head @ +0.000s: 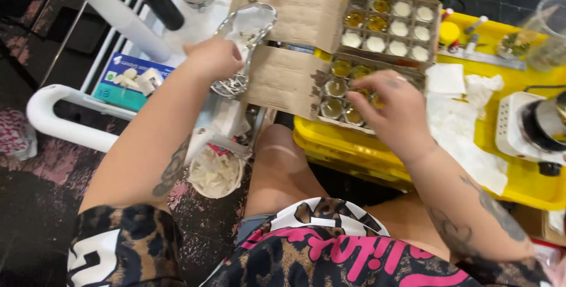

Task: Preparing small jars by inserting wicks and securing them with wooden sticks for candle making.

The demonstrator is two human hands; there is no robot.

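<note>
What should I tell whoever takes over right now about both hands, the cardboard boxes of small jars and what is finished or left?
Left hand: fingers closed around the metal strainer scoop, held over the cluttered side shelf.
Right hand: fingers curled down into the nearer brown cardboard box of small round jars; whether it grips a jar is hidden.
Far cardboard box: most cells show white-filled jars, three look amber.
Near box: visible jars look amber or clear, none white.
Both boxes sit on the yellow plastic tray, beside white paper towels.

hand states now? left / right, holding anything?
Left hand: closed on the metal strainer.
Right hand: fingers curled over the cardboard box of small jars; whether it holds one cannot be told.
</note>
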